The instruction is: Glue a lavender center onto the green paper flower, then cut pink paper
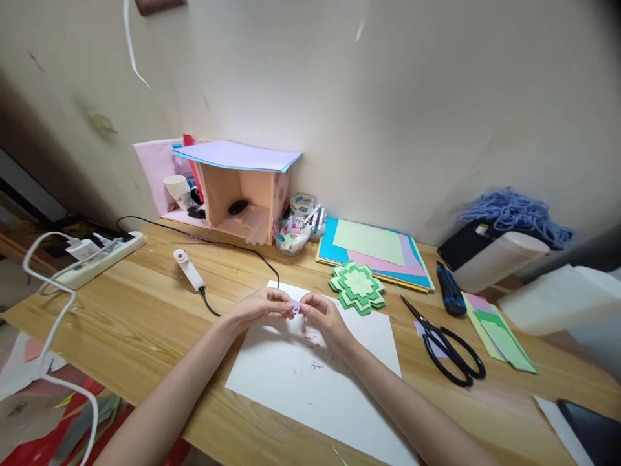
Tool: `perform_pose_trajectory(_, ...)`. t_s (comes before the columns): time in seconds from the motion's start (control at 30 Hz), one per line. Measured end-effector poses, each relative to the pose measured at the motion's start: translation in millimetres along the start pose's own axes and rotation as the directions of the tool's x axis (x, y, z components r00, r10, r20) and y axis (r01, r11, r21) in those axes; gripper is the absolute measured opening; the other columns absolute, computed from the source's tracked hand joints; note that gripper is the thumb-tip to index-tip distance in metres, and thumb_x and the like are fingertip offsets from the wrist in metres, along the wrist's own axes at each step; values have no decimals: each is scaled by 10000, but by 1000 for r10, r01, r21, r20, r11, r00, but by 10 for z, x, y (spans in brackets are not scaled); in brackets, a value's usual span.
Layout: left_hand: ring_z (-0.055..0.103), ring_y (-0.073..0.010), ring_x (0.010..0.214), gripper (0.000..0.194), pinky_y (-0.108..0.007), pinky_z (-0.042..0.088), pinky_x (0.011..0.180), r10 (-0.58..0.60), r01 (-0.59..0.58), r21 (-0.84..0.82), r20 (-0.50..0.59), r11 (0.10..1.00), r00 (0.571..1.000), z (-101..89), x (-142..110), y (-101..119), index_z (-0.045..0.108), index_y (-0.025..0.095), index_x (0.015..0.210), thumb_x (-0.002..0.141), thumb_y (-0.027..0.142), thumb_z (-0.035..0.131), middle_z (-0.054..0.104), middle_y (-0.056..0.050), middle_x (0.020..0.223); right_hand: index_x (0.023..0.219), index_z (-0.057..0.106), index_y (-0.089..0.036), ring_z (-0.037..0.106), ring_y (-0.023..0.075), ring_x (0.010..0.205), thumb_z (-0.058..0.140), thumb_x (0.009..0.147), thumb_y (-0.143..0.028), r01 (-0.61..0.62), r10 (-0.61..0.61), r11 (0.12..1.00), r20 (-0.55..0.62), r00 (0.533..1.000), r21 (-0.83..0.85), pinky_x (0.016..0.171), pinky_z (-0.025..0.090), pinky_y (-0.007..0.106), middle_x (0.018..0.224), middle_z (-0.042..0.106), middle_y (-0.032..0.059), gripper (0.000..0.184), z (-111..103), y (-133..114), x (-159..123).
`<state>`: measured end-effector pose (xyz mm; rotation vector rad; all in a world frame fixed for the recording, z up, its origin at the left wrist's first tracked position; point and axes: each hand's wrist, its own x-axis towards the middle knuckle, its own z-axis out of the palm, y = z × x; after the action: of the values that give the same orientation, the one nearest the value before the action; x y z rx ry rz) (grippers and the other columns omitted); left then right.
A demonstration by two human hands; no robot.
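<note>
Purple paper (295, 308) pinched between two hands

The left hand (262, 305) had its thumb and fingers closed on one side of the purple paper; the right hand (322, 317) nipped the other side. The small piece was over the far part of a white sheet (310, 404), whose dark and reddish specks could not be read as writing. Just beyond the right hand lay a layered green paper flower (359, 287), overlapping the sheet's edge. Black-handled scissors (444, 347) lay farther right, near a blue-and-black cutter (450, 289). Left of the sheet, a white handheld tool (189, 270) trailed its cord toward the left forearm. At the back of the tabletop (140, 304) stood an open-fronted box (286, 200), a tub of scraps (292, 243) and a tape roll (302, 204), its label too small to read.
</note>
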<state>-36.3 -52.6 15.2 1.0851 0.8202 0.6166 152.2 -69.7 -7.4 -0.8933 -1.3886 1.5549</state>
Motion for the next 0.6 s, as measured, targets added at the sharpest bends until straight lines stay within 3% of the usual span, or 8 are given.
perform_pose_trajectory(0.07, 599, -124, 721, 126, -207, 457, 686, 87, -85, 20, -128, 996, 988, -146, -182, 111, 685, 145, 734, 674, 256, 698, 658, -52, 743, 797, 581, -181, 525, 130, 693, 554, 778, -382, 50, -47, 997, 48, 998, -57, 614, 417, 240, 767, 575, 9, 204, 78, -48, 94)
perform_pose_trajectory(0.13, 597, -124, 700, 99, -204, 471, 667, 214, -235, -31, -313, 972, 925, -382, -417, 240, 676, 141, 697, 653, 221, 714, 652, -50, 729, 860, 580, -182, 535, 140, 752, 517, 802, -382, 92, -82, 989, 91, 992, -112, 659, 422, 251, 809, 584, 21, 218, 215, -62, 258)
perform_pose_trajectory(0.27, 547, -68, 565, 133, -124, 432, 481, 394, -608, -162, -627, 777, 672, -940, -935, 479, 647, 114, 676, 606, 171, 744, 594, -18, 642, 929, 543, -187, 550, 155, 737, 512, 784, -367, 117, -85, 965, 145, 986, -234, 649, 448, 289, 896, 571, 41, 233, 739, 53, 702)
perform_pose_trajectory(0.43, 491, -7, 547, 62, -66, 407, 487, 454, -813, -80, -795, 577, 401, -1377, -1326, 478, 607, 165, 730, 754, 219, 629, 546, 31, 669, 1048, 506, -159, 513, 217, 952, 568, 726, -345, 253, -200, 869, 167, 965, -424, 834, 398, 360, 1071, 530, 114, 377, 1656, 280, 1176)
perform_pose_trajectory(0.53, 452, 9, 507, 86, -48, 373, 460, 409, -845, -48, -860, 533, 307, -1504, -1377, 317, 599, 166, 750, 816, 203, 556, 534, 32, 653, 1027, 517, -166, 500, 247, 973, 634, 660, -337, 266, -193, 817, 192, 962, -511, 847, 366, 366, 1016, 558, 105, 421, 2074, 378, 1356)
perform_pose_trajectory(0.6, 433, 10, 480, 73, -55, 354, 429, 365, -837, -39, -888, 546, 280, -1569, -1363, 206, 614, 164, 770, 811, 191, 560, 552, 22, 665, 944, 541, -178, 526, 241, 889, 623, 663, -316, 244, -172, 824, 184, 968, -511, 782, 378, 345, 914, 588, 81, 323, 2213, 426, 1433)
